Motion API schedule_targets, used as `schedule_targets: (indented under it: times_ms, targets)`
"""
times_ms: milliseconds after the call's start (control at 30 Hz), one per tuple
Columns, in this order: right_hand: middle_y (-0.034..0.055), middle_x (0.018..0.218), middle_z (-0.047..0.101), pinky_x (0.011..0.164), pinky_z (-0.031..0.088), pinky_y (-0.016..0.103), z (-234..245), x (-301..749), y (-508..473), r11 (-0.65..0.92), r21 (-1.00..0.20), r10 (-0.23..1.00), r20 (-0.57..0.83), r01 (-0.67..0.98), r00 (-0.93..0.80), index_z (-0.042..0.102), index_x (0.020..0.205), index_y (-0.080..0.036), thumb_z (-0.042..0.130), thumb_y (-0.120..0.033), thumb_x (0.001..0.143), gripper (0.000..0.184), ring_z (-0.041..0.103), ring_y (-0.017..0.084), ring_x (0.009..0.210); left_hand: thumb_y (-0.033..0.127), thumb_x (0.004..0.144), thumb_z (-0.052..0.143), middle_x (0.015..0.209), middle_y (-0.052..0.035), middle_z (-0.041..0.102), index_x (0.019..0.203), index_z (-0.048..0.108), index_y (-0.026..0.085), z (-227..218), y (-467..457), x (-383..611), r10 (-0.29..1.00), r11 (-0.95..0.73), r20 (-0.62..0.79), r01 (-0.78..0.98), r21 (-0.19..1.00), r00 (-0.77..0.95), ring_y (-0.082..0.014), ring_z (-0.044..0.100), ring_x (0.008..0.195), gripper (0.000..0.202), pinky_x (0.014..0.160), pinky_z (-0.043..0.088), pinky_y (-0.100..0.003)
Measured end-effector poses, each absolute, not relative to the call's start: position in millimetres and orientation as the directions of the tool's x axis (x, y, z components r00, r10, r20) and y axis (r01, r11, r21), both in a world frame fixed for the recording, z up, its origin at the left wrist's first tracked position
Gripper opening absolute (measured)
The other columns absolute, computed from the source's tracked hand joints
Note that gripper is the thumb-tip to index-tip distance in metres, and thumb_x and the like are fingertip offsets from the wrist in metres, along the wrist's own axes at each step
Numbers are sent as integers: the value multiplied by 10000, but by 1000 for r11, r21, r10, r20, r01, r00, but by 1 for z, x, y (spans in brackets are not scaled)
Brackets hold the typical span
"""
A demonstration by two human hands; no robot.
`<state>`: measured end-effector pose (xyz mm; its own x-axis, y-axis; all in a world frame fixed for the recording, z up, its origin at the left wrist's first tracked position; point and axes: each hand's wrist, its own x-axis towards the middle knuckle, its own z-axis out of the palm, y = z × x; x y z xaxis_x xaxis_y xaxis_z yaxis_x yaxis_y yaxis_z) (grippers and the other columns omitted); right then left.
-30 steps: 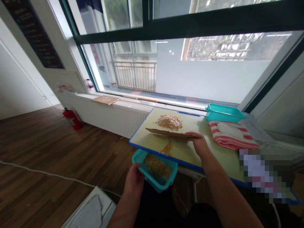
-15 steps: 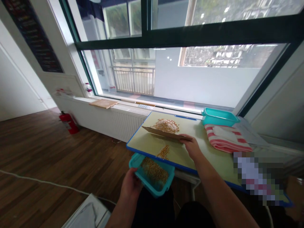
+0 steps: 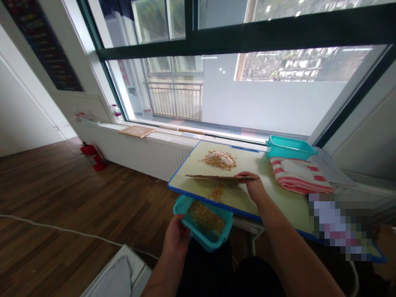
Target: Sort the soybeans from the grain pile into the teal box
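My left hand (image 3: 175, 238) grips the near end of a teal plastic box (image 3: 202, 222) holding yellow beans, just below the near edge of a pale green board with a blue rim (image 3: 185, 192). My right hand (image 3: 253, 185) pinches one end of a flat brown cardboard strip (image 3: 216, 177) that lies across the board. A small heap of beans (image 3: 218, 192) sits between the strip and the board's near edge. Behind the strip lies a larger pile of beans mixed with white grains (image 3: 220, 159).
A second teal box (image 3: 287, 147) stands at the board's far right, beside a folded red-and-white striped cloth (image 3: 298, 174). A radiator and window sill run behind. A red fire extinguisher (image 3: 92, 156) stands on the wooden floor at left.
The cardboard strip has come nearer, toward the small heap of beans. My left hand still holds the teal box under the board's edge.
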<state>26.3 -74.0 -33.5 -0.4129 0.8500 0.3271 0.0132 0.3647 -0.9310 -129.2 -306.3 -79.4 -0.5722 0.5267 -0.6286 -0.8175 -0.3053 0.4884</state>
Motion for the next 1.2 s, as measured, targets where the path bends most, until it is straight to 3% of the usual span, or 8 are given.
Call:
schedule_targets:
  times_ms: [600, 933, 1200]
  targets:
    - [42, 685, 704, 615, 471, 291, -29, 40, -88, 342, -939, 795, 304, -27, -525, 676, 623, -199, 606, -215, 584, 82, 626, 195, 687, 29, 725, 506, 591, -28, 586, 692, 567, 124, -73, -292, -100, 529, -244, -652, -833, 496, -543, -113, 549, 478, 117, 476, 461, -207]
    - [47, 686, 698, 622, 466, 298, -43, 42, -78, 252, -963, 762, 255, -90, -595, 690, 637, -207, 623, -287, 596, 112, 620, 197, 694, 36, 703, 513, 627, -31, 603, 764, 589, 133, -77, -287, -102, 542, -243, -643, -833, 497, -541, -140, 595, 566, 138, 557, 498, -231]
    - [50, 664, 686, 647, 461, 306, -41, 43, -80, 284, -955, 760, 278, -84, -588, 686, 619, -208, 637, -320, 609, 122, 603, 194, 688, 30, 693, 504, 675, -57, 630, 798, 601, 109, -80, -290, -103, 541, -268, -633, -826, 495, -554, -154, 610, 594, 163, 597, 519, -259]
